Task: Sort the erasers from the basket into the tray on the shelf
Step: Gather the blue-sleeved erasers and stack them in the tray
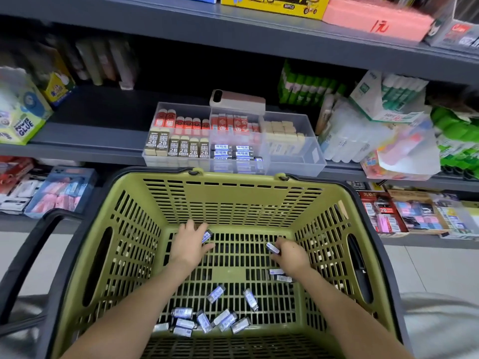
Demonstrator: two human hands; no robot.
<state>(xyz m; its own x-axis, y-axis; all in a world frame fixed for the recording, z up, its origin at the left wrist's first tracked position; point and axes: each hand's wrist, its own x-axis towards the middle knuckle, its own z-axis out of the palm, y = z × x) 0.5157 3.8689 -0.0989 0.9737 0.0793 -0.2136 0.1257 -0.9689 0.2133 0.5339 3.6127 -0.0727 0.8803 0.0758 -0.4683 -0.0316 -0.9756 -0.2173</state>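
Both my hands reach into the green basket point(233, 200). My left hand point(189, 244) grips a small blue-and-white eraser point(207, 235) near the far wall of the basket floor. My right hand point(291, 255) holds another such eraser point(272, 247) at its fingertips. Several loose erasers point(207, 320) lie along the near side of the basket floor, and two more point(280, 275) sit beside my right wrist. The clear compartment tray point(293, 161) stands on the shelf just beyond the basket, with rows of red, 2B, blue and beige erasers.
A white and pink device point(237, 101) lies on the tray's back edge. Glue boxes point(22, 117) stand at the left of the shelf, glue sticks point(308, 86) and plastic packs point(363, 133) at the right. The basket's black handle point(28, 247) curves out at left.
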